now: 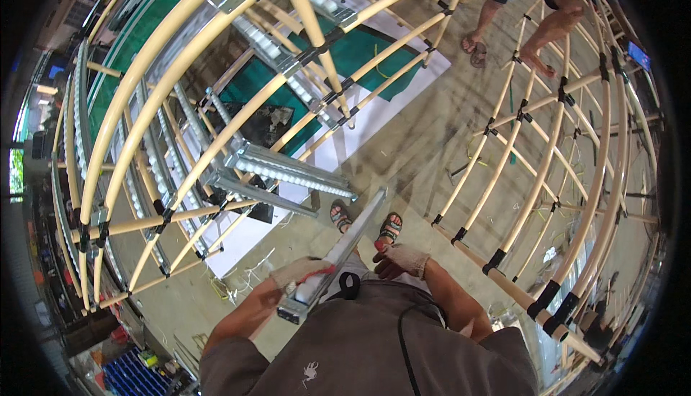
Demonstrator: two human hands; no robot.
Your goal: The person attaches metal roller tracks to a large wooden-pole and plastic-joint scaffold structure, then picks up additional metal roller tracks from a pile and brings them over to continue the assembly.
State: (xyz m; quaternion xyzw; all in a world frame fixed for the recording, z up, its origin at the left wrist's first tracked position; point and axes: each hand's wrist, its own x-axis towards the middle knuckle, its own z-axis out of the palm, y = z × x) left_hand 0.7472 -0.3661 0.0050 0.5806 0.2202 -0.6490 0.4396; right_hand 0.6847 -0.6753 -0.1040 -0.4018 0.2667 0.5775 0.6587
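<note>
A long grey metal roller track [345, 248] slants in front of my body, its near end by my waist and its far end above the floor past my sandals. My left hand [299, 272], in a pale work glove with red on it, is closed around this track near its close end. My right hand [402, 259], gloved the same way, is held in front of my waist to the right of the track, apart from it. Its fingers are curled, and whatever may be in them is hidden.
At left stands a large rack [165, 216] of cream pipes with black joints, with more roller tracks [288, 166] fixed in it and jutting toward me. Another pipe frame [533, 173] stands at right. Beyond it, another person's leg [551, 33] shows. Scraps [248, 277] litter the floor.
</note>
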